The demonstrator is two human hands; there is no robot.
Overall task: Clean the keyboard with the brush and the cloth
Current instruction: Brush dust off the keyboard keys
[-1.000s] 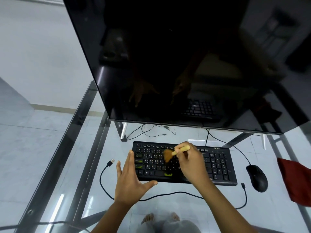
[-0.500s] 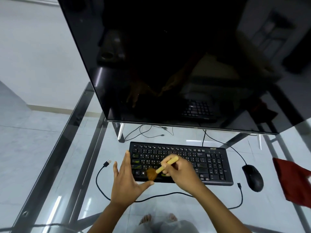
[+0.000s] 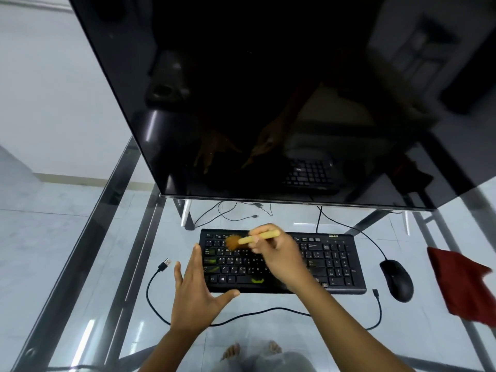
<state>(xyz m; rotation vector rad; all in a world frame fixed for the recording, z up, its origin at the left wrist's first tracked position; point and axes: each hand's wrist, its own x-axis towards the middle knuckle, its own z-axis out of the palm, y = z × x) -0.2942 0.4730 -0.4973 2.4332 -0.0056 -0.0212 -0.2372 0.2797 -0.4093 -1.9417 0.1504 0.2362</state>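
The right hand (image 3: pixel 279 253) pinches a yellow-handled brush (image 3: pixel 252 239) over the black plastic keyboard (image 3: pixel 332 261)'s top-left keys, while the spread left hand (image 3: pixel 196 294) braces its left edge.

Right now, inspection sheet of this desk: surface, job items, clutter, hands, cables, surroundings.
Surface: glass desk on a metal frame, floor visible through it.
Job's things: black keyboard flat on the glass, yellow-green smears on its left keys; brush with bristles on the upper-left key rows; red cloth at the right edge, untouched.
Clutter: black mouse right of the keyboard.
Hands: right hand grips the brush handle in its fingers; left hand open, thumb at the keyboard's front edge.
Cables: loose USB cable curling in front of the keyboard, both plugs free; thinner wires under the monitor.
Surroundings: large dark monitor, screen off; bare feet seen below the glass.
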